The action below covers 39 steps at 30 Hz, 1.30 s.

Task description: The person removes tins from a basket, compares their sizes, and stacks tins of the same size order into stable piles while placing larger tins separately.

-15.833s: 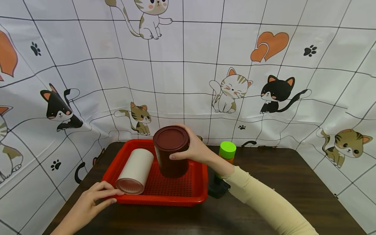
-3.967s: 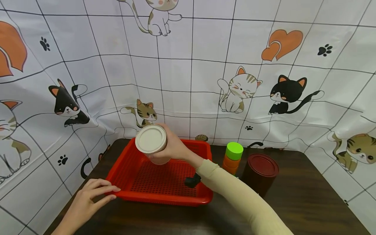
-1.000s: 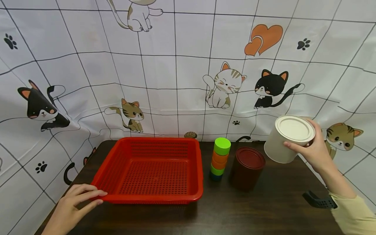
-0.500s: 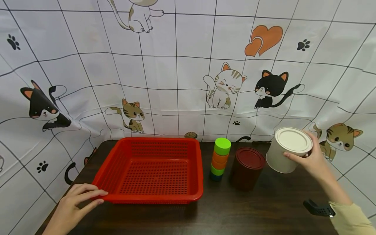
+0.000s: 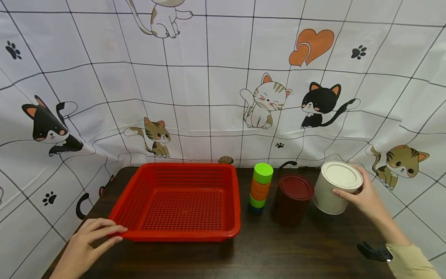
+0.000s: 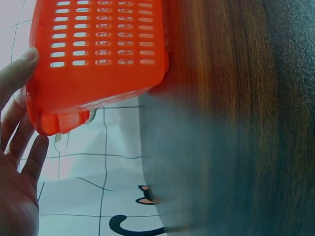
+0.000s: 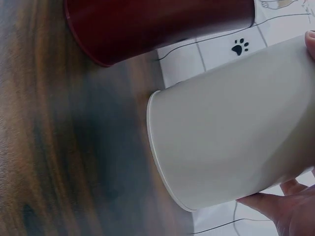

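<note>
My right hand (image 5: 367,197) grips a white lidded canister (image 5: 327,193) near its top, the thumb on the near side. The canister is almost upright; in the right wrist view its bottom rim (image 7: 160,157) is at or just above the table, and I cannot tell whether it touches. To its left stands a dark red lidded canister (image 5: 292,205). My left hand (image 5: 83,242) holds the front left corner of a red plastic basket (image 5: 181,235), with fingers on the rim and thumb against the outer side. The basket has a slotted floor and nothing in it.
A stack of green, orange and dark blue round pieces (image 5: 260,190) stands between the basket and the dark red canister. Behind the dark wooden table (image 5: 265,255) hangs a white cat-print sheet (image 5: 226,97). A black band (image 5: 374,252) is on my right wrist.
Over the last second the white canister has come down towards the table, straightening. Earlier it was lifted from the basket; the dark red canister went from the basket to the table. The left hand stays put.
</note>
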Available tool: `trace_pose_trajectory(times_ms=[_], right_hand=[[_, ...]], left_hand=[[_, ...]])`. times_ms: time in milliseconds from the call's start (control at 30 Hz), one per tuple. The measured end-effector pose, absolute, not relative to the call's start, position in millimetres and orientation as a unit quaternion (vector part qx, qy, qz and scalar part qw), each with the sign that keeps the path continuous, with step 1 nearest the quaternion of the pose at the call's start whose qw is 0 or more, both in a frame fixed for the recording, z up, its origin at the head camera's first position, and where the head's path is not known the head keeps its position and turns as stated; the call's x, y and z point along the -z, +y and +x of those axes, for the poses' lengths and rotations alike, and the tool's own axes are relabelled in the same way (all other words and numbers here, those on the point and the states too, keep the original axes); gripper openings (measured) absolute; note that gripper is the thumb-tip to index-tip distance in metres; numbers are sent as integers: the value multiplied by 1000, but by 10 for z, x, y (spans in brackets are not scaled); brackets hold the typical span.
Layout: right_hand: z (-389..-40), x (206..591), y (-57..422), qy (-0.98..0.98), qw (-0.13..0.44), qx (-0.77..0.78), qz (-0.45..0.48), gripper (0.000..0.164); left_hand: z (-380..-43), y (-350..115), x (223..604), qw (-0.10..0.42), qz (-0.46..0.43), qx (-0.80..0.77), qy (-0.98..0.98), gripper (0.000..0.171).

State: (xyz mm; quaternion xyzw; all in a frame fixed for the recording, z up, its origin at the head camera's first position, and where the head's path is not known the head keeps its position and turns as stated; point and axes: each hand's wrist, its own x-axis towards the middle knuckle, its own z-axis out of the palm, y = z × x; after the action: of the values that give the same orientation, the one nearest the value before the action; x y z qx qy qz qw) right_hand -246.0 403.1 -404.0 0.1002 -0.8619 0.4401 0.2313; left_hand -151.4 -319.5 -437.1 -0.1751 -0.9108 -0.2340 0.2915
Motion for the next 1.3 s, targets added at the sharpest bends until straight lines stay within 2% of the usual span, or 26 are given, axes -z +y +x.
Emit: trace_pose_trajectory(times_ms=[800,1300], right_hand=[[-2386,4259,4060,-883,163,-430,91,91],[-2368,4314,4053,-884,165,-429,90,89]], left_hand=[[-1517,-3181,4348,292,-174,229,-912,52],[-1508,-3196,4369,293,-182,229,-910,53]])
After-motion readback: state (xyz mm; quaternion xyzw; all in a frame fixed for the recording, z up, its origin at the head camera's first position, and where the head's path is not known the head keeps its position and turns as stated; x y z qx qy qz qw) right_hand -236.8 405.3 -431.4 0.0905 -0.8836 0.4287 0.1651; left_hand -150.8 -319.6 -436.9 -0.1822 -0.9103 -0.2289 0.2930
